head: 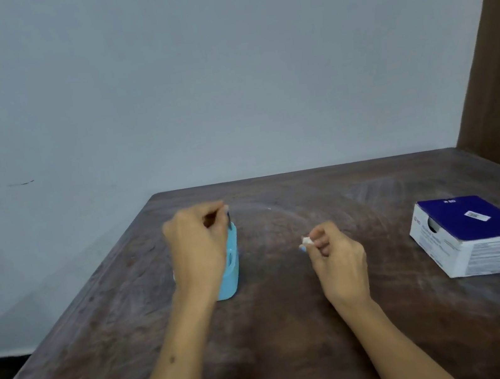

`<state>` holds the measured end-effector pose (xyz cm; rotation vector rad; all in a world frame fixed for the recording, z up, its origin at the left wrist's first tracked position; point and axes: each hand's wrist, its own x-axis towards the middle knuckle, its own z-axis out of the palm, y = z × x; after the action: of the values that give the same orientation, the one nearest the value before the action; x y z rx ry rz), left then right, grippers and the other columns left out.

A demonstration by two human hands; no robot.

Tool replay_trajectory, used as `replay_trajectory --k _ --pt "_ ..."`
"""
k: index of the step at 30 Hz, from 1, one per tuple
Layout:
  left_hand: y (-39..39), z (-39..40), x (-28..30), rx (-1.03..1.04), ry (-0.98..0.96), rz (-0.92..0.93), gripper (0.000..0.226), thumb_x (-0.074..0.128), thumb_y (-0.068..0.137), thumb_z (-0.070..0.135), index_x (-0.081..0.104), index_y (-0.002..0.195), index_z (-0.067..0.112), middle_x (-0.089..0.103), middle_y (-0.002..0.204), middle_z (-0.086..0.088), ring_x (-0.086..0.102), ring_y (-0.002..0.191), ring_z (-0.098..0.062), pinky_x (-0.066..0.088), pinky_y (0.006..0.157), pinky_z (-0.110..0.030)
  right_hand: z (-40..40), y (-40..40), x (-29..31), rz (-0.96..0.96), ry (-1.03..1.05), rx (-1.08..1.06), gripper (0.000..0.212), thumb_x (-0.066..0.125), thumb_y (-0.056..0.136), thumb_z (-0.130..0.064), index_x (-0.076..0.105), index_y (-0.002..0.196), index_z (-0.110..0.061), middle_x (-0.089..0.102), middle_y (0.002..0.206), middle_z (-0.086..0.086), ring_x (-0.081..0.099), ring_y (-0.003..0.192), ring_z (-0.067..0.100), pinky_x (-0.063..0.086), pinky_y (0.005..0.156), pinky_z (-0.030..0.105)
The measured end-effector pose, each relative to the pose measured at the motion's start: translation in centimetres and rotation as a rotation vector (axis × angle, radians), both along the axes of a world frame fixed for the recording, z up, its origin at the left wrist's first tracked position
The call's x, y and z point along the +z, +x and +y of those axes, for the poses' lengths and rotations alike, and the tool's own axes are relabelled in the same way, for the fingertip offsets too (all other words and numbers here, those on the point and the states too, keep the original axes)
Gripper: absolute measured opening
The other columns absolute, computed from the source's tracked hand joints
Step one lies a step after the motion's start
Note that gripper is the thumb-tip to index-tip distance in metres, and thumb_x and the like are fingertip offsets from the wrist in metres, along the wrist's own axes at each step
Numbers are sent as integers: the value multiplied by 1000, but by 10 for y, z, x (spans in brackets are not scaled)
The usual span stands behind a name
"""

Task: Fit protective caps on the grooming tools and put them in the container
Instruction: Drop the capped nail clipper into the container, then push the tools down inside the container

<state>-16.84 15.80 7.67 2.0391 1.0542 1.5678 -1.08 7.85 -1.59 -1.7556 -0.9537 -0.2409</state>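
Looking down from the head camera, we record a dark brown, scuffed wooden table (282, 332) set against a pale grey-blue wall (188, 67), with a brown panel (499, 65) at the right edge of the view.

We note the left hand (197, 247) held above and in front of a light blue plastic container (233, 265), which stands upright on the table's left-centre and is largely hidden by that hand. Its fingers are curled together at the top of the container, pinching a small dark object (228, 215) against the thumb; what that object is we cannot tell, since only a sliver shows.

We note the right hand (336, 257) hovering above the table's middle, well apart from the container. Its fingers are curled, and the fingertips pinch a small white piece (307, 241) with a trace of light blue just beneath it. It is too small for us to say whether it is a cap or a tool.

We further record a closed cardboard box with a dark blue top and white printed sides (471, 235) lying on the table near the right edge, well apart from both hands. A small white barcode label shows on its lid; the print is not legible.
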Motion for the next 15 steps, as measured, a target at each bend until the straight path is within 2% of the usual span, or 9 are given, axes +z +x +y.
replay_trajectory --k 2,5,9,11,13,15 --pt "-3 17 9 93 -154 281 16 61 81 3 72 69 3 71 75 -14 67 76 -28 54 69 -32 0 -2 1 10 -5 -6 13 74 79 -15 61 79 -16 61 71 -8 60 66 15 54 62 39" --pt "5 34 11 203 -319 554 23 53 80 -3 53 57 2 64 78 -19 63 77 -36 48 57 -34 0 -2 1 34 1 -5 9 74 78 -13 66 77 -16 60 70 -7 60 65 16 53 64 40" --pt "17 46 5 245 -415 740 23 54 81 -3 42 63 5 61 99 -19 59 90 -33 44 59 -32 0 -1 0 23 22 16 4 72 80 -11 70 82 -13 67 77 1 63 69 20 54 66 41" --pt "18 51 1 235 -427 797 16 56 80 -2 48 67 3 63 101 -19 60 89 -31 44 59 -31 -1 -2 0 12 33 18 6 70 81 -8 71 84 -13 68 79 2 64 70 21 54 66 42" --pt "17 51 0 231 -433 827 5 61 81 2 57 79 0 64 102 -19 62 93 -32 45 61 -30 -2 -3 1 -2 40 19 7 70 81 -7 71 85 -12 69 80 3 65 71 21 55 66 42" --pt "16 51 1 243 -425 834 8 62 83 3 61 88 -2 64 104 -20 62 95 -33 47 64 -33 -3 -4 1 -17 52 15 9 69 81 -6 71 86 -13 69 80 2 65 72 21 55 66 41"
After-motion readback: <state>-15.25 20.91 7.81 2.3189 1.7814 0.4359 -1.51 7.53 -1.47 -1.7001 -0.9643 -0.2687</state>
